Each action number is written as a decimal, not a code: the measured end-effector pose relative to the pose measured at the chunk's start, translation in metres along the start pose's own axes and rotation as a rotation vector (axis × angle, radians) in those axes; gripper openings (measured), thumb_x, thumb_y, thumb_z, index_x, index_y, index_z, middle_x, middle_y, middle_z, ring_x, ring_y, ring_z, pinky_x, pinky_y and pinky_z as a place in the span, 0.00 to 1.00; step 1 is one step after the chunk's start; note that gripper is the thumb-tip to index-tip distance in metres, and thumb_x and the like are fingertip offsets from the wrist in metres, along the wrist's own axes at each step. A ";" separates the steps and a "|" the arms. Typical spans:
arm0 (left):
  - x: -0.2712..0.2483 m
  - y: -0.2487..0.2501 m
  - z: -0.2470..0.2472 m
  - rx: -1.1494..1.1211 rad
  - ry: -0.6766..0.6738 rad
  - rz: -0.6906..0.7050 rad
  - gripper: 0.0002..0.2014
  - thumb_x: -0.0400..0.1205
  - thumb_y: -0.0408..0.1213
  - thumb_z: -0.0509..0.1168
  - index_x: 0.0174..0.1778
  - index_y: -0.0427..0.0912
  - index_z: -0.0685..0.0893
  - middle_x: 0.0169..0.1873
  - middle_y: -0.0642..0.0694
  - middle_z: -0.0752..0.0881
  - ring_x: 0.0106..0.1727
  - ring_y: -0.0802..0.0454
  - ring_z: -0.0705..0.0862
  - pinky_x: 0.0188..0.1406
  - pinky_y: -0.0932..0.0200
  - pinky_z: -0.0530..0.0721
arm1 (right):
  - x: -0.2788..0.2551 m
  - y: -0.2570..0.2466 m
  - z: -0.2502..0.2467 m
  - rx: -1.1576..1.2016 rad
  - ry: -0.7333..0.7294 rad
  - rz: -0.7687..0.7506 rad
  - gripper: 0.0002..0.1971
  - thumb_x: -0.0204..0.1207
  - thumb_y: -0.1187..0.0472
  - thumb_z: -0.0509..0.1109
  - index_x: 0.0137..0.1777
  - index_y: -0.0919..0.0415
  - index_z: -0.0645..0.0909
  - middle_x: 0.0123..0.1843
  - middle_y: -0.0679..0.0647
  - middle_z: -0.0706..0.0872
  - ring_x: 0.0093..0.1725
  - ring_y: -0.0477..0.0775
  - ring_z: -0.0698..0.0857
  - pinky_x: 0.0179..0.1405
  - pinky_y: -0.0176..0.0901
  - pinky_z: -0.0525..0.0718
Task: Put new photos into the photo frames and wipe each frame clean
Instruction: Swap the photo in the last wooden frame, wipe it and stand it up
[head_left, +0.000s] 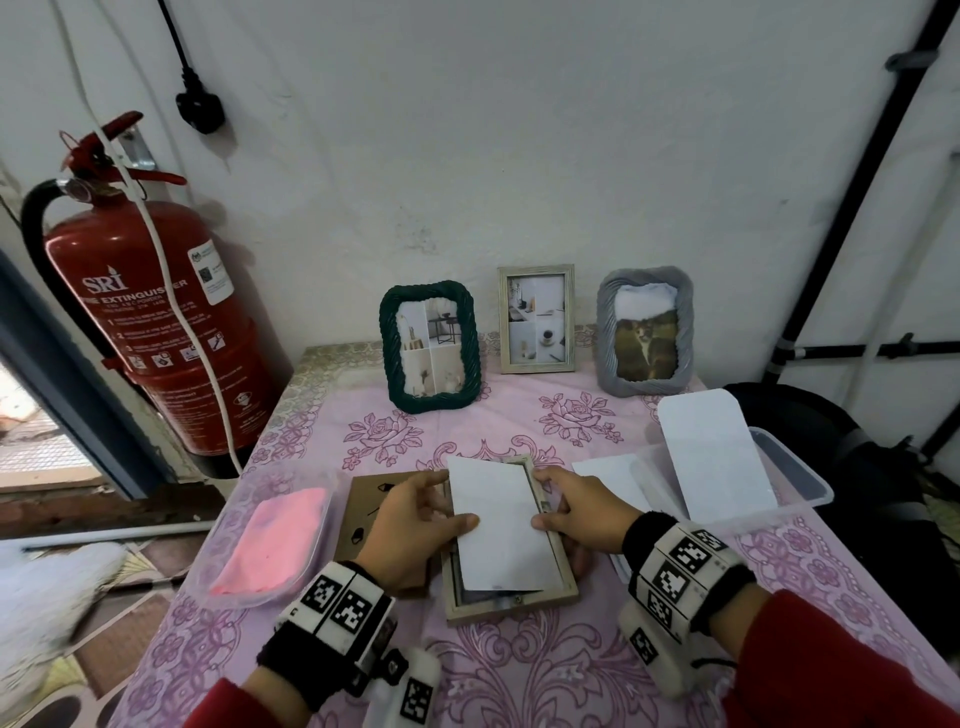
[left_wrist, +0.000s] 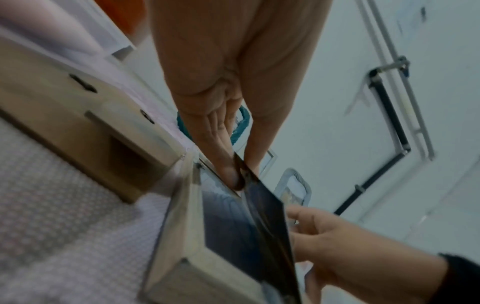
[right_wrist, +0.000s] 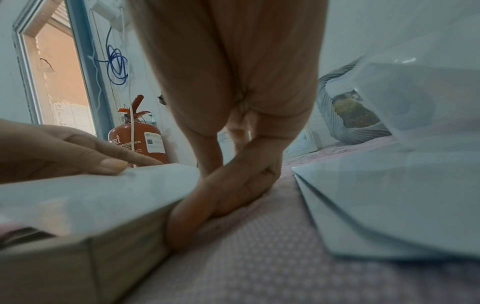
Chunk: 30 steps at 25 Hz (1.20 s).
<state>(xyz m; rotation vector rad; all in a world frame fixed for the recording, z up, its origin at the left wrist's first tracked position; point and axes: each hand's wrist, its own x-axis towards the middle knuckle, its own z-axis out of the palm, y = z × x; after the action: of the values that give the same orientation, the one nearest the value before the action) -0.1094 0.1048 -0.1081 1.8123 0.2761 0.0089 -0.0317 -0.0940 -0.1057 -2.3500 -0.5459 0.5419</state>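
left hand: pinches white glossy photo | right hand: pinches photo | wooden rectangular frame beneath

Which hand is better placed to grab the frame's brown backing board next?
Left. The backing board lies right beside the left hand, while the right hand is across the open frame, on the photo.

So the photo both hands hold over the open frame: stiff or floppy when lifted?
Probably thin and bendy: the photo is edge-on and sheet-thin in the left wrist view. Likely light, since the left hand and right hand pinch only its side edges. Its dark face looks glossy, so maybe slippery.
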 end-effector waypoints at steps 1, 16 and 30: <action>-0.001 0.002 -0.001 -0.057 -0.035 -0.031 0.32 0.72 0.22 0.73 0.71 0.35 0.70 0.34 0.44 0.79 0.33 0.53 0.82 0.27 0.66 0.84 | 0.000 0.000 0.000 0.007 0.012 0.004 0.30 0.76 0.61 0.72 0.77 0.59 0.65 0.53 0.55 0.84 0.55 0.51 0.78 0.50 0.34 0.71; 0.001 0.031 0.019 -0.120 -0.076 0.096 0.25 0.75 0.20 0.69 0.67 0.38 0.74 0.38 0.41 0.82 0.32 0.53 0.86 0.25 0.62 0.86 | -0.046 0.017 -0.067 -0.173 0.512 -0.123 0.17 0.74 0.62 0.71 0.63 0.57 0.80 0.51 0.55 0.77 0.48 0.52 0.78 0.53 0.40 0.77; 0.024 0.027 0.114 -0.255 -0.203 -0.075 0.24 0.75 0.16 0.66 0.66 0.31 0.69 0.35 0.41 0.74 0.36 0.48 0.81 0.20 0.61 0.86 | -0.057 0.062 -0.066 0.013 0.538 0.040 0.12 0.69 0.63 0.73 0.54 0.57 0.84 0.33 0.42 0.80 0.33 0.37 0.78 0.34 0.27 0.72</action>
<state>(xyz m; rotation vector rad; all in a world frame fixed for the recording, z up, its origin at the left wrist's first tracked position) -0.0643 -0.0058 -0.1151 1.5356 0.1886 -0.1838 -0.0304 -0.1998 -0.0883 -2.3623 -0.2425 -0.0793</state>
